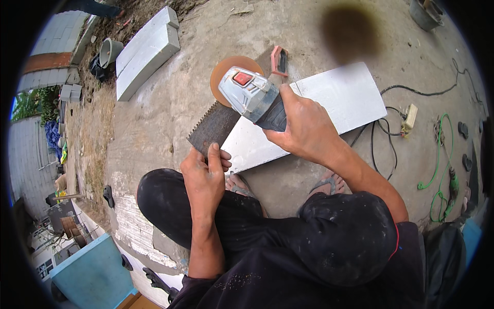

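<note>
My right hand (312, 123) is wrapped round the body of a grey angle grinder (246, 92) with a red button on its head. The grinder's orange-brown disc (218, 85) lies over the toothed edge of a hand saw. My left hand (204, 172) pinches the near end of that saw's dark, worn blade (212, 129) between thumb and fingers. The saw's red-orange handle (279, 61) shows beyond the grinder, which hides the blade's middle. Beneath both tools a long white block (337, 98) rests on the concrete. Whether the disc touches the teeth, I cannot tell.
More white blocks (146, 54) lie at the far left beside a grey bucket (109, 52). Black cable (427, 93) runs across the ground on the right to a pale socket block (410, 117). A green-corded tool (453, 188) lies farther right. My sandalled feet flank the block's near side.
</note>
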`<state>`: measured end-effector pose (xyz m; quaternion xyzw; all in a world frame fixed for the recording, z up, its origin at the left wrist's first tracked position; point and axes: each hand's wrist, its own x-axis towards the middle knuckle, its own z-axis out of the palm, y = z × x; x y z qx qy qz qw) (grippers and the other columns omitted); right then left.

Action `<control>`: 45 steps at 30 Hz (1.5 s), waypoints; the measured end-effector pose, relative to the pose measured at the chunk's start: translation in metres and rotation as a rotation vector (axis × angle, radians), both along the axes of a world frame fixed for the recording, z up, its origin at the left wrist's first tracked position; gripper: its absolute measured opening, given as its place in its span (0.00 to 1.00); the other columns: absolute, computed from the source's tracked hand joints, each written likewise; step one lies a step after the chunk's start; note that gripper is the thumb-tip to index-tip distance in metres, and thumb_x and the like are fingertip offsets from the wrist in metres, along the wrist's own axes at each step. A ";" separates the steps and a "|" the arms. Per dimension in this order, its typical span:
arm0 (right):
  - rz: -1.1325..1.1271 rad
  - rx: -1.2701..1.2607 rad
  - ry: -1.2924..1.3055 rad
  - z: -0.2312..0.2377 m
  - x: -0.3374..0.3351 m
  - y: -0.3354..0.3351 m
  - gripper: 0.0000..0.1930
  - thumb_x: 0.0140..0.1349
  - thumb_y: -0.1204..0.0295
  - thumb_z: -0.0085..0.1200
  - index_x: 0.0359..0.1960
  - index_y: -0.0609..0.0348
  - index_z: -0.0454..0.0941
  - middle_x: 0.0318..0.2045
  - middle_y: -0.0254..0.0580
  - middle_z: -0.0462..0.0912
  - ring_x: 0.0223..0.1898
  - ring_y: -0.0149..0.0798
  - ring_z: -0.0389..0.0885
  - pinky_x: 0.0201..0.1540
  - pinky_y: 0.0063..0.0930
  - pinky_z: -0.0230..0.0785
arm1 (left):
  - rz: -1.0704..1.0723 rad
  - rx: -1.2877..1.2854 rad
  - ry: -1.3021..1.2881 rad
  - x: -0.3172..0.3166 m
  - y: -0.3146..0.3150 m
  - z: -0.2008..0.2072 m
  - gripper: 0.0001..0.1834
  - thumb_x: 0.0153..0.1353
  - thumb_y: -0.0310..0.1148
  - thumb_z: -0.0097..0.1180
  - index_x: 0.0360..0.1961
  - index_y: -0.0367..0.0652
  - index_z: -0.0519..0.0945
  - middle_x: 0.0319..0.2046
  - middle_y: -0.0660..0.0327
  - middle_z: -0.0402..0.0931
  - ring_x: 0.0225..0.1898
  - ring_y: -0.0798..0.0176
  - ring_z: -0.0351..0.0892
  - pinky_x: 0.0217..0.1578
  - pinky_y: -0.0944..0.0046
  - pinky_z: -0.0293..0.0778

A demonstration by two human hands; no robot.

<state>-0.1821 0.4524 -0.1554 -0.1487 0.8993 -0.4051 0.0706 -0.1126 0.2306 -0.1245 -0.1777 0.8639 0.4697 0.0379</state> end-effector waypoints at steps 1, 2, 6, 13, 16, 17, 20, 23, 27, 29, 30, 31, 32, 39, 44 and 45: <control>0.006 0.009 0.002 -0.002 -0.001 -0.002 0.27 0.55 0.65 0.67 0.47 0.70 0.68 0.34 0.65 0.85 0.37 0.67 0.86 0.40 0.54 0.80 | 0.006 0.009 0.002 -0.001 -0.002 -0.003 0.12 0.78 0.30 0.51 0.38 0.32 0.79 0.27 0.58 0.83 0.26 0.68 0.82 0.30 0.67 0.79; 0.010 0.027 -0.040 -0.003 0.000 -0.005 0.26 0.54 0.65 0.67 0.47 0.70 0.68 0.33 0.65 0.84 0.36 0.67 0.86 0.39 0.54 0.79 | -0.013 0.024 -0.031 0.001 -0.006 -0.008 0.12 0.77 0.30 0.51 0.38 0.32 0.79 0.27 0.58 0.83 0.26 0.68 0.82 0.29 0.67 0.79; -0.016 -0.166 0.018 0.032 0.009 0.001 0.28 0.53 0.64 0.70 0.48 0.68 0.70 0.32 0.65 0.84 0.36 0.66 0.87 0.38 0.53 0.79 | -0.069 -0.091 0.047 0.011 -0.002 0.040 0.09 0.74 0.26 0.53 0.39 0.29 0.79 0.26 0.56 0.84 0.26 0.67 0.84 0.28 0.65 0.79; -0.371 -0.321 -0.007 0.012 0.023 0.026 0.26 0.51 0.69 0.72 0.46 0.70 0.73 0.35 0.58 0.88 0.40 0.57 0.90 0.46 0.44 0.79 | -0.294 -0.144 0.234 -0.035 -0.013 0.041 0.13 0.76 0.31 0.52 0.38 0.31 0.80 0.21 0.59 0.82 0.22 0.68 0.82 0.26 0.65 0.77; -0.579 -0.448 0.092 0.023 0.031 0.065 0.23 0.53 0.74 0.70 0.48 0.70 0.74 0.37 0.53 0.89 0.40 0.48 0.91 0.46 0.38 0.80 | -0.450 -0.193 0.389 -0.088 0.006 0.090 0.15 0.77 0.34 0.51 0.37 0.32 0.79 0.17 0.59 0.80 0.18 0.69 0.79 0.22 0.65 0.73; -0.644 -0.514 0.112 0.033 0.035 0.075 0.25 0.54 0.75 0.70 0.51 0.70 0.74 0.38 0.51 0.89 0.40 0.44 0.91 0.47 0.37 0.80 | -0.446 -0.147 0.388 -0.101 0.020 0.112 0.13 0.75 0.31 0.53 0.33 0.33 0.78 0.16 0.56 0.79 0.16 0.62 0.81 0.21 0.61 0.73; -0.765 -0.483 0.174 0.045 0.044 0.094 0.27 0.54 0.74 0.72 0.54 0.67 0.74 0.41 0.45 0.87 0.42 0.36 0.86 0.50 0.32 0.78 | -0.478 -0.160 0.532 -0.124 0.031 0.155 0.15 0.78 0.32 0.51 0.33 0.34 0.79 0.15 0.60 0.77 0.16 0.71 0.76 0.19 0.67 0.69; -0.887 -0.392 0.268 0.039 0.067 0.132 0.25 0.57 0.73 0.73 0.54 0.67 0.76 0.41 0.42 0.87 0.41 0.34 0.85 0.49 0.31 0.78 | -0.531 -0.082 0.578 -0.128 0.066 0.152 0.16 0.79 0.34 0.50 0.35 0.34 0.80 0.15 0.61 0.77 0.16 0.73 0.74 0.19 0.69 0.68; -1.006 -0.438 0.212 0.047 0.116 0.159 0.24 0.59 0.74 0.71 0.54 0.67 0.76 0.42 0.42 0.87 0.42 0.35 0.86 0.49 0.31 0.78 | -0.562 -0.003 0.595 -0.098 0.112 0.125 0.17 0.80 0.36 0.49 0.35 0.35 0.79 0.16 0.60 0.79 0.17 0.72 0.76 0.20 0.69 0.69; -1.009 -0.471 0.192 0.048 0.131 0.158 0.24 0.58 0.74 0.72 0.54 0.67 0.76 0.42 0.43 0.87 0.42 0.35 0.87 0.50 0.31 0.78 | -0.561 0.021 0.559 -0.081 0.122 0.100 0.16 0.80 0.35 0.49 0.35 0.35 0.78 0.17 0.60 0.79 0.17 0.72 0.76 0.20 0.68 0.70; -0.992 -0.509 0.172 0.045 0.134 0.153 0.24 0.58 0.74 0.72 0.54 0.68 0.76 0.42 0.43 0.88 0.42 0.35 0.87 0.50 0.31 0.78 | -0.553 0.018 0.538 -0.075 0.119 0.090 0.16 0.80 0.34 0.49 0.35 0.34 0.78 0.16 0.60 0.79 0.17 0.72 0.76 0.20 0.68 0.71; -0.999 -0.521 0.167 0.043 0.133 0.150 0.24 0.58 0.74 0.72 0.54 0.68 0.76 0.42 0.43 0.88 0.42 0.35 0.87 0.50 0.31 0.78 | -0.566 -0.037 0.532 -0.069 0.115 0.086 0.15 0.79 0.33 0.50 0.35 0.34 0.77 0.16 0.60 0.78 0.17 0.72 0.76 0.20 0.68 0.70; -0.971 -0.486 0.125 0.041 0.133 0.148 0.24 0.57 0.75 0.72 0.54 0.68 0.75 0.41 0.44 0.88 0.43 0.36 0.88 0.50 0.32 0.79 | -0.578 -0.037 0.523 -0.067 0.113 0.085 0.15 0.79 0.33 0.50 0.35 0.34 0.77 0.16 0.60 0.78 0.17 0.72 0.76 0.20 0.68 0.70; -0.895 -0.512 0.105 0.052 0.103 0.128 0.25 0.55 0.72 0.72 0.51 0.68 0.74 0.40 0.50 0.89 0.43 0.46 0.90 0.50 0.38 0.80 | -0.598 -0.086 0.545 -0.069 0.113 0.089 0.12 0.78 0.31 0.50 0.38 0.33 0.78 0.15 0.60 0.77 0.16 0.71 0.74 0.19 0.67 0.67; -0.797 -0.396 0.105 0.071 0.074 0.116 0.30 0.55 0.67 0.73 0.53 0.67 0.71 0.40 0.63 0.87 0.46 0.63 0.87 0.51 0.50 0.77 | -0.601 -0.088 0.561 -0.071 0.113 0.094 0.13 0.78 0.31 0.50 0.35 0.34 0.77 0.15 0.60 0.76 0.16 0.71 0.74 0.19 0.67 0.67; -0.773 -0.406 0.097 0.073 0.072 0.116 0.31 0.54 0.66 0.73 0.54 0.67 0.70 0.40 0.65 0.86 0.47 0.65 0.86 0.51 0.51 0.77 | -0.601 -0.102 0.543 -0.070 0.114 0.094 0.14 0.78 0.31 0.50 0.34 0.34 0.77 0.15 0.60 0.76 0.16 0.70 0.74 0.19 0.66 0.67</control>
